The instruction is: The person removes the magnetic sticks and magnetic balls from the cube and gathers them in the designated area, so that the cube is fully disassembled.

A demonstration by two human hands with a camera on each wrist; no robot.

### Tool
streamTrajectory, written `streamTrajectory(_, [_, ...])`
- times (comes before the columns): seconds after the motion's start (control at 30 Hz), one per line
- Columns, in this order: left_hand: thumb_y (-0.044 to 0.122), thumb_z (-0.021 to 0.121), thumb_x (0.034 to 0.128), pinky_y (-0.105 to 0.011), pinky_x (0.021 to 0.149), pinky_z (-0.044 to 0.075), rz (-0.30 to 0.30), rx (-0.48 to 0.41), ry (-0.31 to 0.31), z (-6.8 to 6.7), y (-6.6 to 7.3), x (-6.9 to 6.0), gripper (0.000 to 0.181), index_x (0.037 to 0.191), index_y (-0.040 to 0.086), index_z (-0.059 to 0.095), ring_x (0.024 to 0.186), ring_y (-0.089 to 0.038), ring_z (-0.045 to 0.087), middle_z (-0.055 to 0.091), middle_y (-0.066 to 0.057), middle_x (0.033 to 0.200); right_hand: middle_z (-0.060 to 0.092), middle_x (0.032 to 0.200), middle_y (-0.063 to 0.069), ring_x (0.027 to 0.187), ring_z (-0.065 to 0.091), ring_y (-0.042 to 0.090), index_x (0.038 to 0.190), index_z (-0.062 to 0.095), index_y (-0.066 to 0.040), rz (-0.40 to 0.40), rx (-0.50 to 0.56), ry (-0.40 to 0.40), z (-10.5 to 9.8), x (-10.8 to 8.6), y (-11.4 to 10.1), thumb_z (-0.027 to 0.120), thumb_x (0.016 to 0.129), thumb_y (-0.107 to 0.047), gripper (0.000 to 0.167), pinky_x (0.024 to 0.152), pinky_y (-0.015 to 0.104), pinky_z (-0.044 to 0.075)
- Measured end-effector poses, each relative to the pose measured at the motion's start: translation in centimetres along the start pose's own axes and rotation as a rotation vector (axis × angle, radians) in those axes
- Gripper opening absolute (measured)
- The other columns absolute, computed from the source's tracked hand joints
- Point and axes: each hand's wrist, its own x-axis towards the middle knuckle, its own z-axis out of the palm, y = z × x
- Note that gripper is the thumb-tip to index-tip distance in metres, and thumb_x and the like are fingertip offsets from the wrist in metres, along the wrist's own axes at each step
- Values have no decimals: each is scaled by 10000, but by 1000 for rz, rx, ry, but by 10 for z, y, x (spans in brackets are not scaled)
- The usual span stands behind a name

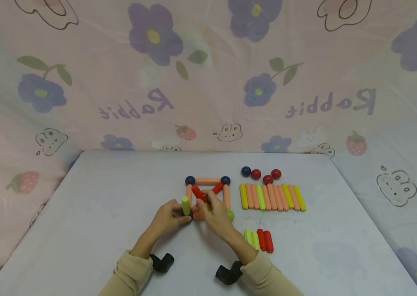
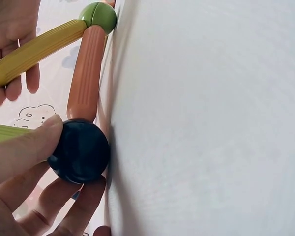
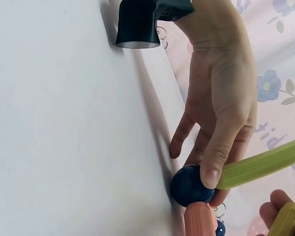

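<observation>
- Ball-and-stick frame (image 1: 208, 181) lies on the desk (image 1: 82, 246) ahead of the person, a four-sided outline of orange sticks with a ball at each corner; both hands are at its near side.
- Nearest of the loose pieces, two short light green sticks (image 1: 251, 239) and two short red sticks (image 1: 265, 240) lie side by side, just right of the right wrist.
- Left hand (image 1: 170, 216) grasps the near-left dark blue ball (image 2: 81, 152), thumb pressed on it; a light green stick (image 1: 185, 205) rises from that ball.
- Right hand (image 1: 215, 216), over the near edge, appears to pinch a red stick (image 1: 198, 193).
- Key relation, as I judge it: this red stick slants from near right to far left, toward the far-left dark blue ball (image 1: 190, 180); the right hand is nearer it. Whether stick and ball touch, I cannot tell.
- Left wrist view shows a yellow stick (image 2: 39, 51) angling up from the green ball (image 2: 99, 18), which the right hand largely hides in the head view.
- Another red stick (image 1: 217, 188) leans inward from the far-right dark blue ball (image 1: 225, 180).
- Right of the frame runs a row of yellow, orange and light green sticks (image 1: 273, 197); beyond it sit a loose dark blue ball (image 1: 246, 171) and three red balls (image 1: 256, 174).
</observation>
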Motion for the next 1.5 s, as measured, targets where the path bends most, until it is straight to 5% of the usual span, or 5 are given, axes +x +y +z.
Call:
streamTrajectory(0.27, [119,824,728,-282,727,492,-14,7,16,1,2,-3,208,925,83,767,803,-142,602,573,-6,780,678,1077,194,1030,636,296,1170,573,-33,-9,37,51,-4,-5,1,549,978,-161,232,905,344,563])
streamTrajectory(0.5, [120,813,744,-265,733,488,-24,-2,9,0,1,-3,206,941,89,764,814,-125,594,576,-4,792,681,1099,179,1076,623,307,1130,609,-25,-39,-13,137,-15,-9,6,610,932,-103,212,962,543,503])
streamTrajectory(1.1, [101,807,743,-203,698,446,0,-18,7,-2,-2,-4,192,929,78,762,790,-119,568,569,-22,785,700,999,118,888,628,132,1095,688,-33,-1,-95,37,-52,-39,15,686,870,-80,230,782,192,543])
streamTrajectory(1.5, [116,807,747,-196,694,457,60,-4,8,0,-1,-1,210,947,73,761,778,-154,589,560,-28,779,711,978,98,859,621,49,1103,656,-21,243,-158,44,-96,-67,25,685,874,-107,246,751,149,524])
